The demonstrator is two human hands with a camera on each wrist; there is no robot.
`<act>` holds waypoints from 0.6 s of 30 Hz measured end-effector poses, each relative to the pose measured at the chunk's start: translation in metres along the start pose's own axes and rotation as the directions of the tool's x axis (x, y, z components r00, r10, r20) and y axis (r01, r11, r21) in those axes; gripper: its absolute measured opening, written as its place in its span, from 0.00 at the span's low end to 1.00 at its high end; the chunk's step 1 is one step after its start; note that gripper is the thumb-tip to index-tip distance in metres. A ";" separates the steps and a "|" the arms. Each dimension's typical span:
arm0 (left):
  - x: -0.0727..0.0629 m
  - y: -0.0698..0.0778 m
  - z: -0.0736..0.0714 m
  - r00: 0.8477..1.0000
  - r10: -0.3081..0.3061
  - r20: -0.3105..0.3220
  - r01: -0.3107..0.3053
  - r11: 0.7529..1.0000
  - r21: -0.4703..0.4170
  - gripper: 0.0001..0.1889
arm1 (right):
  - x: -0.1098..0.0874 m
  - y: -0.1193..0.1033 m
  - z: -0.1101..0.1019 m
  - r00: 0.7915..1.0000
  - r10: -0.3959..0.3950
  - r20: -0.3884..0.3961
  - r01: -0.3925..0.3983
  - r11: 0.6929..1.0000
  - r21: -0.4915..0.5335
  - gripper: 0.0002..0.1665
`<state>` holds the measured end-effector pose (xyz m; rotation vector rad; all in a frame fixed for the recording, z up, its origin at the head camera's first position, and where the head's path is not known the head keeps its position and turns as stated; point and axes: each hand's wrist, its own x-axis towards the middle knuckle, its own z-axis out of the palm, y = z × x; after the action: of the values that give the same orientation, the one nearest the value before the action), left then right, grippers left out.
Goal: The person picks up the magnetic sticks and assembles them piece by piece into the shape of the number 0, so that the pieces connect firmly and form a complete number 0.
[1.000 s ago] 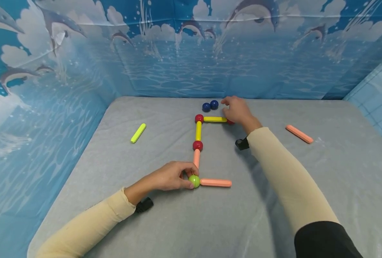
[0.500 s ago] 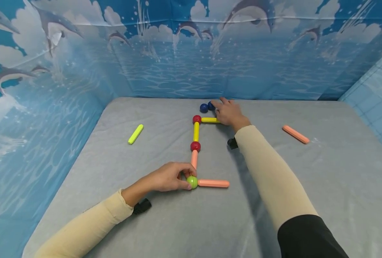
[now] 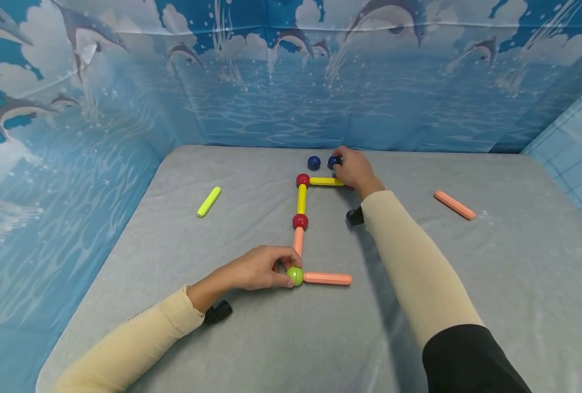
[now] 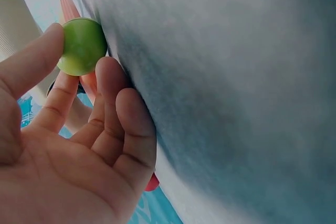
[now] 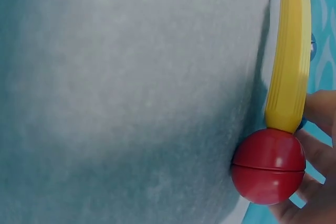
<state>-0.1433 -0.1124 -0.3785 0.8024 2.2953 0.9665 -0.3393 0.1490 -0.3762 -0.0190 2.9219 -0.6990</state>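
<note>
Six balls (image 3: 295, 276), six sticks (image 3: 327, 279), two hands (image 3: 261, 268)

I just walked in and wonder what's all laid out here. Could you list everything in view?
Yellow rods: 2, yellow, mid-table
Red balls: 3, red, at the yellow rods' ends, one partly hidden by the right hand
Green ball: 1, green, near side
Orange rods: 3, pale orange, two by the green ball, one loose at right
Lime rod: 1, yellow-green, loose at left
Blue balls: 2, dark blue, far edge
Table: 1, grey-covered, underneath
Dolphin backdrop: 1, blue and white, behind and left
Tile-print panel: 1, light blue, right
Wrist devices: 2, black, one per wrist
Sleeves: 2, beige, right one black higher up
Left hand: 1, bare, pinching the green ball
Right hand: 1, bare, holding one blue ball
</note>
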 end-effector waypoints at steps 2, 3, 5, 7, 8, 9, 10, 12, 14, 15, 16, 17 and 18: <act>-0.001 0.000 0.000 1.000 0.000 0.000 0.000 1.000 -0.006 0.13 | 0.000 0.000 0.001 1.000 0.009 -0.013 -0.009 1.000 0.014 0.21; -0.001 0.000 0.001 1.000 0.001 0.001 -0.001 1.000 -0.009 0.13 | 0.000 0.000 0.001 1.000 0.012 -0.018 -0.012 1.000 0.017 0.20; -0.001 0.000 0.000 1.000 0.003 0.002 -0.003 1.000 -0.011 0.12 | 0.000 0.001 0.001 0.999 0.015 -0.028 -0.014 1.000 0.022 0.16; -0.001 0.001 0.001 1.000 0.001 0.004 -0.001 1.000 -0.011 0.12 | 0.000 0.003 0.001 0.999 0.015 -0.033 -0.014 1.000 0.025 0.14; -0.001 0.001 0.001 1.000 -0.001 0.005 0.001 1.000 -0.010 0.12 | -0.001 0.003 0.001 0.999 0.014 -0.036 -0.013 0.999 0.029 0.13; -0.001 0.001 0.001 1.000 -0.002 0.004 0.002 1.000 -0.010 0.12 | -0.001 0.004 0.001 0.999 0.012 -0.039 -0.010 0.999 0.035 0.13; -0.001 0.001 0.001 1.000 -0.004 0.004 0.004 1.000 -0.008 0.12 | -0.001 0.005 0.001 0.999 0.008 -0.043 -0.006 0.999 0.043 0.14; -0.001 0.001 0.001 1.000 -0.005 0.002 0.005 1.000 -0.007 0.12 | 0.000 0.006 0.001 0.999 -0.005 -0.044 0.007 0.998 0.055 0.18; -0.001 0.001 0.001 1.000 -0.005 0.001 0.005 1.000 -0.005 0.12 | 0.000 0.006 0.001 0.999 -0.024 -0.041 0.027 0.998 0.064 0.22; -0.002 0.001 0.001 1.000 -0.004 0.000 0.004 1.000 -0.004 0.12 | 0.000 0.006 0.001 0.999 -0.034 -0.036 0.036 0.997 0.065 0.24; -0.002 0.001 0.001 1.000 -0.004 0.000 0.004 1.000 -0.002 0.12 | 0.000 0.006 0.000 0.999 -0.044 -0.032 0.046 0.997 0.062 0.25; -0.002 0.001 0.001 1.000 -0.003 0.000 0.003 1.000 -0.001 0.12 | 0.000 0.007 -0.001 0.998 -0.052 -0.028 0.054 0.997 0.057 0.26; -0.002 0.001 0.001 1.000 -0.001 0.000 0.001 1.000 0.000 0.12 | -0.001 0.007 -0.002 0.997 -0.066 -0.031 0.067 0.996 0.050 0.26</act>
<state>-0.1414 -0.1127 -0.3781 0.8017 2.2955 0.9658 -0.3383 0.1562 -0.3775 -0.1022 2.9426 -0.7899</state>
